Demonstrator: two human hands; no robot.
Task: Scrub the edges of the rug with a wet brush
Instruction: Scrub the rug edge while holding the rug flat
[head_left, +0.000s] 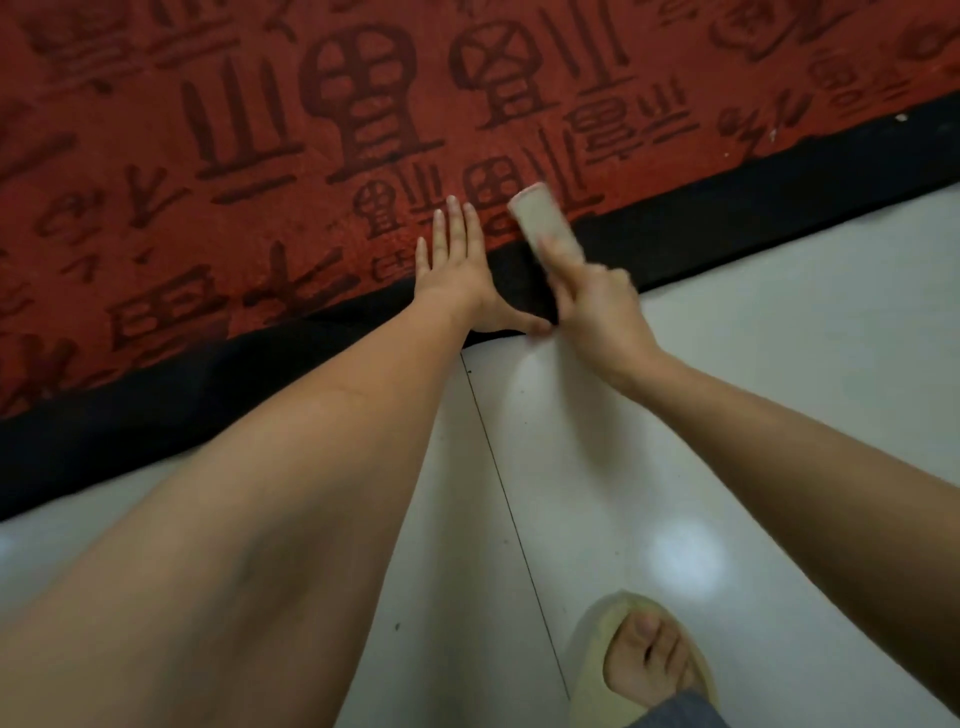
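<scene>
A red rug (260, 156) with dark character patterns fills the upper part of the view. Its black border (727, 228) runs diagonally from lower left to upper right. My left hand (457, 265) lies flat on the rug, fingers straight, with the thumb reaching across the border toward the floor. My right hand (592, 306) grips a pale rectangular brush (540, 218). The brush lies across the black border just right of my left hand, its far end over the red pile. Its bristles are hidden underneath.
White glossy floor tiles (727, 415) cover the lower half, with a thin grout line (498, 467) running down the middle. My foot in a yellowish slipper (644, 665) stands at the bottom right. A few white specks lie on the rug's far right.
</scene>
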